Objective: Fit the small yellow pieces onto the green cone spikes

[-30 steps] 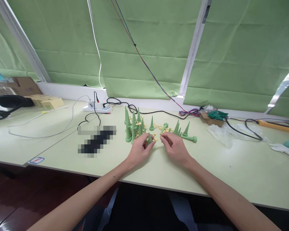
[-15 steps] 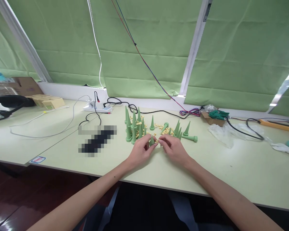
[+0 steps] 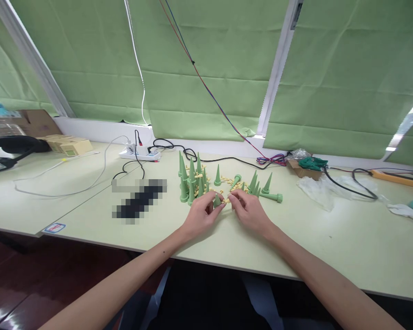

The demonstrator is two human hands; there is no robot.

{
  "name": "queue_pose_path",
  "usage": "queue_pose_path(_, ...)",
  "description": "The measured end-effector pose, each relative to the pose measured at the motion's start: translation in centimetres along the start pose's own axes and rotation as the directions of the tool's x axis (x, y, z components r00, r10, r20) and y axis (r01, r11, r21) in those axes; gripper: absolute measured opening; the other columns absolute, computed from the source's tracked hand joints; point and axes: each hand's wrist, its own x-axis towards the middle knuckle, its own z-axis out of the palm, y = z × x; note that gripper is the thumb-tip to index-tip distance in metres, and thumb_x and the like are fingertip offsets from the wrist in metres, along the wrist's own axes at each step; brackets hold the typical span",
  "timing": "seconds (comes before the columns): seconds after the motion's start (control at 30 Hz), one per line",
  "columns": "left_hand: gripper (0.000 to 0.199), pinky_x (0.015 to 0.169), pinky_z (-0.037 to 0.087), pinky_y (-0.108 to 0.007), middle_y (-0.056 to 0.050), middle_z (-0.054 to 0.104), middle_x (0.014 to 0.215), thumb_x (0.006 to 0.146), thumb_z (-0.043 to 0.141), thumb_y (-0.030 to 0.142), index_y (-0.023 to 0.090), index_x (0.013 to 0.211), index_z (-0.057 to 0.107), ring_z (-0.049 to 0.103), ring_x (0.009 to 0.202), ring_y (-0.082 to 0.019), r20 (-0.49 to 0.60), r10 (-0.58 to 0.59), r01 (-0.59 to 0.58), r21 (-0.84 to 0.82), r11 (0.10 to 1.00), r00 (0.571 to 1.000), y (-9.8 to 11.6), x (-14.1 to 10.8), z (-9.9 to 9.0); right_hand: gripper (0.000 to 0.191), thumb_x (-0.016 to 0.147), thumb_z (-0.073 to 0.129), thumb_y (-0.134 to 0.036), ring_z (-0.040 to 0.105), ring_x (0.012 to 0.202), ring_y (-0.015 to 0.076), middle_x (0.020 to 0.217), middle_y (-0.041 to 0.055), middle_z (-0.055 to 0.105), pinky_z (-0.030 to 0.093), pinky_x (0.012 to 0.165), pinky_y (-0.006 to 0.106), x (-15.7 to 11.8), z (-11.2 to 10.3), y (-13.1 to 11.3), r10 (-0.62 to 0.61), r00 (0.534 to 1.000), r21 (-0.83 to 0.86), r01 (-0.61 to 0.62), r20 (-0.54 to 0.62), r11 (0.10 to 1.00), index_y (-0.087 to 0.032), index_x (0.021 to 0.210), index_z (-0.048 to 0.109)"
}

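My left hand (image 3: 203, 213) grips a small green cone (image 3: 217, 200) near the table's front. Just to its right, the fingers of my right hand (image 3: 247, 207) are pinched on a small yellow piece (image 3: 227, 200) beside the cone's base. Several green cones (image 3: 192, 176) stand in a cluster behind my left hand. Another cone (image 3: 217, 176) stands alone behind both hands. More cones stand behind my right hand, and one green cone (image 3: 271, 197) lies on its side. Small yellow pieces (image 3: 227, 181) are scattered among them.
A power strip (image 3: 139, 153) with cables lies at the back of the table (image 3: 124, 243). Headphones (image 3: 17, 146) and small boxes (image 3: 69, 144) are at the left. At the right are a cardboard box (image 3: 304, 169), clear plastic bags (image 3: 318, 192) and a black cable.
My right hand has shifted slightly right, away from my left hand, and more of the yellow piece shows between them. My left hand still holds the cone in the same place.
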Motion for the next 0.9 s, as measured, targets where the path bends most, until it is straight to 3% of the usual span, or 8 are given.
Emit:
queue_pose_path(0.07, 0.014, 0.05, 0.032, -0.023, 0.006, 0.044, 0.058, 0.09, 0.058, 0.033, 0.019, 0.09, 0.06, 0.036, 0.049, -0.008, -0.025, -0.018, 0.018, 0.007, 1.0, 1.0, 0.02, 0.04, -0.02, 0.019, 0.098, 0.044, -0.037, 0.047, 0.057, 0.0115, 0.073, -0.0016, 0.055, 0.037, 0.056, 0.024, -0.05, -0.15, -0.27, 0.001, 1.0, 0.055, -0.002, 0.028, 0.998, -0.021, 0.094, 0.053)
queue_pose_path(0.17, 0.016, 0.049, 0.032, -0.023, 0.005, 0.045, 0.059, 0.09, 0.058, 0.034, 0.018, 0.09, 0.06, 0.037, 0.05, -0.008, -0.022, -0.021, 0.022, 0.002, 1.0, 1.0, 0.11, 0.06, -0.07, 0.016, 0.097, 0.045, -0.034, 0.049, 0.058, 0.0118, 0.073, -0.0013, 0.055, 0.037, 0.055, 0.024, -0.15, -0.18, -0.4, -0.015, 0.998, 0.075, 0.01, 0.06, 0.997, -0.021, 0.094, 0.052)
queue_pose_path(0.43, 0.012, 0.052, 0.037, -0.023, 0.002, 0.054, 0.07, 0.091, 0.055, 0.029, 0.019, 0.095, 0.06, 0.042, 0.053, -0.008, 0.029, 0.03, -0.029, -0.022, 0.999, 0.999, 0.11, -0.12, -0.01, 0.04, 0.101, 0.037, -0.038, 0.036, 0.052, 0.0118, 0.057, -0.0039, 0.041, 0.03, 0.054, 0.027, -0.09, 0.29, 0.17, -0.033, 0.999, -0.068, 0.034, 0.016, 0.997, -0.021, 0.065, 0.041)
queue_pose_path(0.67, 0.017, 0.049, 0.033, -0.023, 0.004, 0.048, 0.059, 0.09, 0.057, 0.035, 0.018, 0.093, 0.062, 0.038, 0.049, -0.008, -0.022, -0.014, 0.014, -0.003, 1.0, 1.0, -0.03, -0.06, -0.09, 0.018, 0.099, 0.042, -0.037, 0.049, 0.055, 0.013, 0.068, -0.0025, 0.055, 0.038, 0.056, 0.025, -0.35, 0.12, -0.59, -0.008, 0.997, 0.067, 0.004, 0.071, 0.998, -0.021, 0.1, 0.051)
queue_pose_path(0.77, 0.016, 0.049, 0.034, -0.023, 0.004, 0.048, 0.06, 0.09, 0.057, 0.034, 0.018, 0.093, 0.062, 0.039, 0.05, -0.009, -0.008, -0.004, 0.004, -0.005, 1.0, 1.0, 0.02, -0.09, -0.11, 0.021, 0.099, 0.04, -0.036, 0.048, 0.053, 0.0125, 0.064, -0.003, 0.053, 0.038, 0.056, 0.026, -0.32, 0.11, -0.56, -0.022, 0.997, 0.035, 0.02, 0.077, 0.999, -0.021, 0.089, 0.05)
queue_pose_path(0.9, 0.014, 0.052, 0.037, -0.023, 0.002, 0.054, 0.069, 0.091, 0.055, 0.031, 0.019, 0.096, 0.061, 0.042, 0.053, -0.008, 0.034, 0.037, -0.036, -0.02, 0.999, 0.999, 0.12, -0.18, -0.06, 0.039, 0.101, 0.036, -0.039, 0.042, 0.049, 0.0119, 0.053, -0.0039, 0.045, 0.036, 0.055, 0.026, -0.19, 0.16, -0.26, -0.013, 0.998, -0.037, 0.015, 0.061, 0.999, -0.021, 0.065, 0.04)
